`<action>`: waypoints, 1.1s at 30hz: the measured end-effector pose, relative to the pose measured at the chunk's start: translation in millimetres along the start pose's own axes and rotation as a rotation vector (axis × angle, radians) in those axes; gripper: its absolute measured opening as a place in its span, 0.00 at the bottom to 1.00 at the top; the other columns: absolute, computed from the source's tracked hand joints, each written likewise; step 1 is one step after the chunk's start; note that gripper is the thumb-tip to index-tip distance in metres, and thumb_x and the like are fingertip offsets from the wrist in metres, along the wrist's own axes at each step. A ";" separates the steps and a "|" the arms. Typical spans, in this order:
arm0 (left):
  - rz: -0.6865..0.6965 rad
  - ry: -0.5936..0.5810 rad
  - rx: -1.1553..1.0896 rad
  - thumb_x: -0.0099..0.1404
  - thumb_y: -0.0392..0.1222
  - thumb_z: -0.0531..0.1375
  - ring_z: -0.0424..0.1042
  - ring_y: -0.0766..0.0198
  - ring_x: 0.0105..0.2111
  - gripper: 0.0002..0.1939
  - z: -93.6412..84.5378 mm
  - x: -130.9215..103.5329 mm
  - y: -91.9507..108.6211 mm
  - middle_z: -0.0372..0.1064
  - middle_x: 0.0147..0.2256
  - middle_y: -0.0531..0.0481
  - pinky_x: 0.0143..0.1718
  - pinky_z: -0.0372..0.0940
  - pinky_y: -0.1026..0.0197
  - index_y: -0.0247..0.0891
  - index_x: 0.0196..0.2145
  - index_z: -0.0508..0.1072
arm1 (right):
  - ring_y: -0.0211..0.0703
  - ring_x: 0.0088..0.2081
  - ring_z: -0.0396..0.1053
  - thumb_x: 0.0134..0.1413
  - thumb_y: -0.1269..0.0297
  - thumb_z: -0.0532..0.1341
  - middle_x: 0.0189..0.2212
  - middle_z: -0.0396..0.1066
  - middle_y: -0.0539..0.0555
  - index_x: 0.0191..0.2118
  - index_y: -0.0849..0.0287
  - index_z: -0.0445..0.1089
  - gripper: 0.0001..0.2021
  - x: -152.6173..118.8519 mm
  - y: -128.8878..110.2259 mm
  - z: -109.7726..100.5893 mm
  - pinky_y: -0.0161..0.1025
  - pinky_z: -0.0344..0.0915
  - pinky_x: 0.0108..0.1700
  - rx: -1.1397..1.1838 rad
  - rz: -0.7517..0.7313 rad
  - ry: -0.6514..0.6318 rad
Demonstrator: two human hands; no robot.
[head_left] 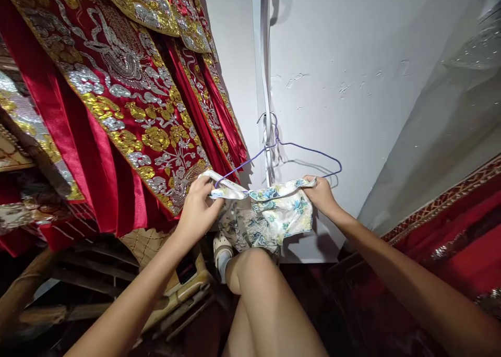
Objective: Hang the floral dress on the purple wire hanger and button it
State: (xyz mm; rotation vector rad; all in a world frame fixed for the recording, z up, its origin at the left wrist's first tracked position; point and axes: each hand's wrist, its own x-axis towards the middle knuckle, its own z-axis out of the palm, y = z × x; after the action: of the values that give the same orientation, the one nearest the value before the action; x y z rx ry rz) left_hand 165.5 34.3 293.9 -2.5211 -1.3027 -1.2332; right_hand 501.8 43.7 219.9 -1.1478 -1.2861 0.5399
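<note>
Crosswise | floral garment, banded edge upward | purple hanger, hook upward

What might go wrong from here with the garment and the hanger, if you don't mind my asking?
The right end of the purple hanger lies outside the floral garment, so the cloth might slip off if both hands let go. The left hand appears close to the embroidered red costume, whose raised decoration could perhaps catch the cloth.
</note>
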 end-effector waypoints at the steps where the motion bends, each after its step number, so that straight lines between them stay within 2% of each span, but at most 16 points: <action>1: 0.011 0.035 -0.009 0.64 0.41 0.54 0.66 0.49 0.53 0.08 1.4 9.3 7.4 0.69 0.47 0.41 0.56 0.62 0.48 0.40 0.27 0.64 | 0.36 0.23 0.56 0.41 0.64 0.62 0.17 0.60 0.45 0.19 0.58 0.64 0.07 -5.1 -3.2 3.2 0.34 0.52 0.26 0.006 0.001 -0.009; 4: 0.046 0.060 0.008 0.66 0.38 0.52 0.66 0.49 0.48 0.05 12.1 40.7 21.6 0.71 0.44 0.42 0.52 0.62 0.47 0.40 0.33 0.67 | 0.37 0.23 0.59 0.43 0.64 0.61 0.18 0.62 0.46 0.20 0.58 0.65 0.07 -22.0 -13.2 19.3 0.33 0.55 0.25 0.026 0.013 -0.056; 7: 0.061 0.038 0.054 0.66 0.33 0.51 0.66 0.48 0.46 0.15 29.6 67.2 18.9 0.73 0.45 0.42 0.48 0.61 0.46 0.41 0.47 0.70 | 0.39 0.26 0.65 0.46 0.65 0.58 0.22 0.69 0.49 0.25 0.58 0.71 0.06 -32.4 -23.5 26.6 0.34 0.62 0.29 0.049 0.014 -0.086; 9: 0.077 0.028 0.046 0.66 0.31 0.49 0.65 0.49 0.44 0.20 39.9 76.3 9.9 0.75 0.45 0.43 0.46 0.61 0.47 0.41 0.52 0.71 | 0.42 0.33 0.71 0.46 0.67 0.59 0.33 0.76 0.53 0.36 0.59 0.76 0.11 -32.2 -28.1 16.6 0.36 0.67 0.36 0.046 -0.045 -0.009; 11: 0.110 0.015 -0.005 0.67 0.31 0.48 0.66 0.50 0.42 0.20 46.6 78.4 -0.1 0.75 0.43 0.43 0.45 0.62 0.49 0.40 0.52 0.73 | 0.44 0.38 0.73 0.43 0.69 0.62 0.44 0.76 0.55 0.52 0.57 0.74 0.25 -28.1 -29.4 -4.4 0.38 0.70 0.41 0.006 -0.126 0.157; 13: 0.148 0.011 -0.048 0.68 0.33 0.49 0.66 0.51 0.43 0.19 49.8 76.0 -7.1 0.73 0.43 0.42 0.47 0.63 0.50 0.37 0.51 0.73 | 0.43 0.35 0.71 0.42 0.69 0.64 0.41 0.76 0.55 0.62 0.58 0.67 0.35 -23.7 -28.3 -29.0 0.39 0.70 0.39 -0.049 -0.159 0.310; 16: 0.173 0.016 -0.067 0.68 0.33 0.49 0.66 0.52 0.45 0.20 50.7 71.9 -10.8 0.70 0.42 0.41 0.48 0.64 0.51 0.35 0.53 0.74 | 0.41 0.27 0.67 0.42 0.67 0.67 0.28 0.72 0.50 0.58 0.60 0.70 0.32 -23.2 -29.4 -55.4 0.38 0.68 0.31 -0.131 -0.153 0.327; 18: 0.163 0.020 -0.080 0.68 0.32 0.49 0.67 0.53 0.44 0.21 50.4 71.5 -10.8 0.68 0.41 0.42 0.48 0.64 0.51 0.35 0.53 0.74 | 0.42 0.28 0.69 0.41 0.66 0.69 0.27 0.72 0.50 0.49 0.59 0.75 0.24 -28.0 -34.7 -61.9 0.37 0.67 0.31 -0.188 -0.186 0.298; 19: 0.153 0.020 -0.089 0.67 0.32 0.49 0.67 0.53 0.44 0.21 50.2 72.1 -10.6 0.67 0.41 0.42 0.49 0.64 0.51 0.35 0.53 0.74 | 0.43 0.30 0.71 0.40 0.67 0.70 0.29 0.73 0.51 0.48 0.58 0.75 0.23 -31.3 -38.5 -62.7 0.36 0.67 0.31 -0.203 -0.204 0.295; 21: 0.134 0.015 -0.108 0.66 0.31 0.49 0.67 0.54 0.43 0.21 49.6 74.3 -9.5 0.67 0.40 0.43 0.49 0.65 0.52 0.34 0.52 0.75 | 0.45 0.33 0.74 0.39 0.69 0.71 0.32 0.76 0.53 0.57 0.57 0.69 0.34 -38.1 -46.7 -62.3 0.37 0.69 0.33 -0.205 -0.216 0.320; 23: 0.114 0.010 -0.121 0.66 0.31 0.50 0.68 0.54 0.43 0.20 48.4 76.9 -7.9 0.67 0.39 0.43 0.48 0.65 0.51 0.33 0.50 0.76 | 0.47 0.34 0.75 0.40 0.70 0.70 0.37 0.78 0.56 0.68 0.55 0.57 0.45 -42.6 -54.0 -63.1 0.39 0.71 0.34 -0.231 -0.188 0.320; 24: 0.103 0.008 -0.123 0.66 0.31 0.51 0.68 0.54 0.43 0.19 47.4 78.1 -6.9 0.67 0.39 0.43 0.49 0.65 0.51 0.33 0.49 0.77 | 0.47 0.35 0.75 0.42 0.70 0.69 0.40 0.79 0.57 0.69 0.55 0.55 0.46 -43.4 -56.9 -65.0 0.40 0.71 0.35 -0.269 -0.168 0.300; 26: 0.078 0.003 -0.109 0.66 0.32 0.52 0.67 0.52 0.46 0.18 44.2 80.1 -5.3 0.67 0.41 0.42 0.52 0.64 0.49 0.35 0.47 0.78 | 0.49 0.39 0.76 0.46 0.69 0.65 0.45 0.78 0.59 0.65 0.56 0.64 0.36 -41.0 -61.6 -72.6 0.41 0.72 0.38 -0.343 -0.146 0.242; 28: 0.039 0.004 -0.068 0.66 0.34 0.53 0.64 0.49 0.52 0.16 39.1 81.2 -5.2 0.65 0.46 0.40 0.56 0.60 0.45 0.37 0.45 0.78 | 0.51 0.42 0.76 0.47 0.68 0.63 0.45 0.79 0.58 0.52 0.58 0.77 0.23 -33.4 -65.4 -84.7 0.42 0.73 0.41 -0.349 -0.126 0.176; 31: -0.031 0.021 -0.006 0.67 0.42 0.56 0.61 0.46 0.56 0.14 31.0 81.7 -7.1 0.63 0.49 0.39 0.58 0.58 0.43 0.39 0.46 0.77 | 0.52 0.35 0.78 0.42 0.62 0.66 0.33 0.81 0.56 0.35 0.59 0.80 0.12 -16.9 -70.2 -103.4 0.43 0.74 0.38 -0.185 -0.010 0.054; 33: -0.110 0.007 -0.018 0.67 0.49 0.57 0.66 0.48 0.49 0.16 28.6 82.2 -6.0 0.66 0.43 0.40 0.52 0.62 0.46 0.37 0.46 0.74 | 0.53 0.30 0.77 0.42 0.58 0.66 0.27 0.79 0.56 0.33 0.58 0.79 0.12 -8.8 -70.7 -107.4 0.45 0.74 0.34 -0.094 0.038 0.013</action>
State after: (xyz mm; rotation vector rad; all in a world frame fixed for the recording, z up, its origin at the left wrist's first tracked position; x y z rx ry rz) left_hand 206.2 103.7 327.6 -2.4850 -1.4529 -1.2790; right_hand 580.1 -29.6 291.3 -1.2539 -1.2922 0.5036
